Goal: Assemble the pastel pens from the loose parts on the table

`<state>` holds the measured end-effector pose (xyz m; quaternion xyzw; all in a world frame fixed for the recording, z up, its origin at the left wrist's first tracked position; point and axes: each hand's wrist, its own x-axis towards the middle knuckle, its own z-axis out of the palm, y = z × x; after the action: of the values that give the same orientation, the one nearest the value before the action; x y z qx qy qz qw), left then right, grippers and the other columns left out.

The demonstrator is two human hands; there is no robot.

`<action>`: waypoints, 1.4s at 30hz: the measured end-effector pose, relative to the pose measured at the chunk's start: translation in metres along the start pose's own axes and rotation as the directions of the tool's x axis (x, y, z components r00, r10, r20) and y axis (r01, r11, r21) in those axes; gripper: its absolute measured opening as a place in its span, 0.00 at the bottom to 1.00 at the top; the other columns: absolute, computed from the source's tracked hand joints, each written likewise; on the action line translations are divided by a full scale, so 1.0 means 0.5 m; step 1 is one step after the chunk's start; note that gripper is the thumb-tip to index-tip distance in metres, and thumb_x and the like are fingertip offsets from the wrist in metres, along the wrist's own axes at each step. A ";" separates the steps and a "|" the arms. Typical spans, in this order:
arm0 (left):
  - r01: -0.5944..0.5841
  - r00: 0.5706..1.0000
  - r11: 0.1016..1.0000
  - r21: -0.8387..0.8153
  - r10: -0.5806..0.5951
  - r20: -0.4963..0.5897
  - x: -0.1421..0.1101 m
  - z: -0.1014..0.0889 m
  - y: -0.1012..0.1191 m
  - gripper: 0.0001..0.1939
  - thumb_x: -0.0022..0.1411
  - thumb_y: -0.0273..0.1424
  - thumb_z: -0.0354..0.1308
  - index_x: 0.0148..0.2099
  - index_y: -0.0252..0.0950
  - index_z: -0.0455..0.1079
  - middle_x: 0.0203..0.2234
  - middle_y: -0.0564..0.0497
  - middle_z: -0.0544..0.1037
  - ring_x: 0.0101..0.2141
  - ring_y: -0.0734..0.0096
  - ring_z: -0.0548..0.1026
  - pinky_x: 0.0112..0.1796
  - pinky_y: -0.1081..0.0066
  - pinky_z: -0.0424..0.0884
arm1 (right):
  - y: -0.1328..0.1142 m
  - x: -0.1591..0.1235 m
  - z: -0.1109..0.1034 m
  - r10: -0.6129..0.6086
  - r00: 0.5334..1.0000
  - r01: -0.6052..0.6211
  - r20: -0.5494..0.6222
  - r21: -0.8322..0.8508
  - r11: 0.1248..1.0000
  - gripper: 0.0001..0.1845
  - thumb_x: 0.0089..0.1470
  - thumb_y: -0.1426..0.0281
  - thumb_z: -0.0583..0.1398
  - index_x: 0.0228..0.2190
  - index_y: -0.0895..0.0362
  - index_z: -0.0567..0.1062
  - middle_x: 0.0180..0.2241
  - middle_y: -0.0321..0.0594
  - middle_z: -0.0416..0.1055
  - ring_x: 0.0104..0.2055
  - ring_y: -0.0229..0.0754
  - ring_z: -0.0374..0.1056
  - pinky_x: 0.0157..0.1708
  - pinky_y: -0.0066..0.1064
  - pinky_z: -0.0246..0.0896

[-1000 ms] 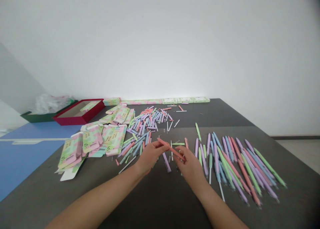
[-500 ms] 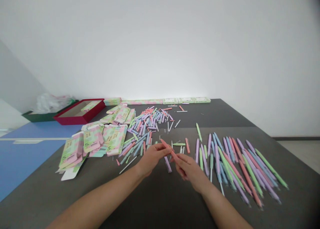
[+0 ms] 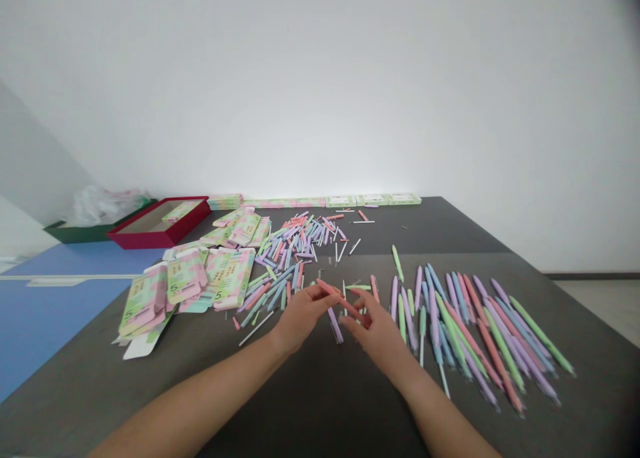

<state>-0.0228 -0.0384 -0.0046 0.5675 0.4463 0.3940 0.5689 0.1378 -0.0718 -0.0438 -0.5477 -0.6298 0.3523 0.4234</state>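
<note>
My left hand pinches a coral-red pen between thumb and fingers, above the middle of the dark table. My right hand is at the pen's lower end, its thumb and forefinger spread apart on either side of it. Whether a right fingertip touches the pen is hard to tell. Beneath the hands lies a purple pen piece. Just beyond them are a green piece and a coral piece.
Assembled-looking pastel pens lie in rows at right. A heap of pen parts spreads left of centre. Printed cartons overlap at left. Behind them stand a red box lid and a green tray. More boxes line the wall.
My right thumb and forefinger have parted from their grip on the pen's lower end. The pen stays in my left hand, shifted slightly left.
</note>
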 end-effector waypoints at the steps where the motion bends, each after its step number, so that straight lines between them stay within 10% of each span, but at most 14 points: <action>1: 0.005 1.000 1.000 -0.004 -0.005 -0.019 0.000 0.000 -0.002 0.12 0.53 0.38 0.58 0.34 0.34 0.74 0.32 0.50 0.76 0.37 0.66 0.70 0.44 0.69 0.62 | -0.001 0.000 0.000 -0.043 0.998 0.040 -0.045 -0.062 0.997 0.19 0.47 0.60 0.59 0.41 0.54 0.71 0.30 0.37 0.70 0.27 0.37 0.63 0.27 0.27 0.57; 7: 0.096 0.990 0.985 -0.146 -0.079 0.117 -0.001 -0.004 -0.009 0.13 0.52 0.38 0.60 0.35 0.32 0.74 0.29 0.48 0.76 0.34 0.67 0.71 0.41 0.68 0.63 | -0.003 -0.004 0.000 0.096 0.947 -0.184 0.307 0.270 0.945 0.22 0.57 0.54 0.45 0.37 0.56 0.70 0.16 0.30 0.60 0.13 0.33 0.51 0.14 0.24 0.46; 12: 0.064 0.997 0.997 -0.050 -0.061 0.053 -0.001 -0.010 -0.008 0.12 0.53 0.36 0.60 0.35 0.33 0.75 0.32 0.49 0.76 0.37 0.68 0.70 0.43 0.69 0.61 | -0.007 -0.003 0.003 -0.018 1.000 0.018 -0.001 0.024 1.000 0.14 0.49 0.58 0.57 0.32 0.55 0.72 0.24 0.35 0.67 0.24 0.36 0.61 0.24 0.26 0.56; 17: 0.031 0.991 0.998 -0.047 -0.024 0.135 -0.004 -0.009 -0.001 0.11 0.52 0.36 0.60 0.35 0.33 0.75 0.28 0.50 0.76 0.34 0.68 0.70 0.41 0.69 0.62 | -0.010 -0.007 0.005 0.117 0.939 -0.223 0.323 0.316 0.922 0.24 0.56 0.53 0.45 0.33 0.57 0.71 0.15 0.31 0.61 0.13 0.33 0.51 0.13 0.25 0.47; 22: 0.005 0.997 1.000 -0.004 -0.005 0.075 -0.004 -0.006 -0.003 0.11 0.52 0.36 0.59 0.35 0.34 0.75 0.31 0.50 0.77 0.36 0.67 0.71 0.43 0.68 0.61 | -0.011 -0.005 0.003 0.084 0.993 -0.102 0.085 0.236 0.966 0.15 0.47 0.57 0.59 0.30 0.56 0.72 0.21 0.33 0.65 0.20 0.33 0.58 0.17 0.23 0.49; 27: -0.002 0.972 0.998 -0.058 0.015 0.234 -0.008 -0.008 0.005 0.11 0.53 0.36 0.59 0.34 0.33 0.74 0.27 0.50 0.75 0.32 0.68 0.70 0.39 0.69 0.63 | -0.011 -0.011 0.003 0.109 0.875 -0.387 0.472 0.548 0.741 0.20 0.55 0.54 0.49 0.28 0.57 0.68 0.12 0.26 0.55 0.10 0.29 0.43 0.11 0.24 0.41; 32: -0.052 0.989 0.998 0.046 0.045 0.142 -0.008 -0.006 0.000 0.12 0.53 0.36 0.58 0.34 0.33 0.75 0.29 0.50 0.76 0.34 0.67 0.71 0.40 0.69 0.62 | -0.003 0.000 0.007 0.112 0.958 -0.231 0.263 0.483 0.845 0.14 0.47 0.60 0.61 0.26 0.58 0.68 0.17 0.27 0.60 0.14 0.27 0.52 0.13 0.21 0.43; 39: -0.029 0.978 0.999 -0.017 0.031 0.208 0.002 0.014 -0.008 0.14 0.55 0.37 0.56 0.35 0.30 0.74 0.29 0.49 0.76 0.33 0.69 0.71 0.40 0.69 0.63 | -0.027 -0.016 -0.006 0.042 0.809 -0.511 0.587 0.666 0.544 0.17 0.53 0.55 0.55 0.29 0.57 0.67 0.13 0.23 0.52 0.11 0.27 0.39 0.12 0.23 0.42; 42: -0.057 0.977 0.996 0.073 0.041 0.209 0.003 0.028 -0.007 0.14 0.56 0.38 0.55 0.38 0.33 0.75 0.32 0.50 0.78 0.37 0.66 0.72 0.44 0.69 0.63 | -0.024 -0.027 -0.043 0.142 0.889 -0.403 0.436 0.596 0.695 0.17 0.53 0.55 0.54 0.30 0.57 0.68 0.16 0.25 0.54 0.13 0.28 0.44 0.15 0.23 0.46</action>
<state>-0.0094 -0.0414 -0.0086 0.6380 0.3856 0.3289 0.5797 0.1534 -0.0874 -0.0265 -0.3730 -0.4355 0.7082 0.4120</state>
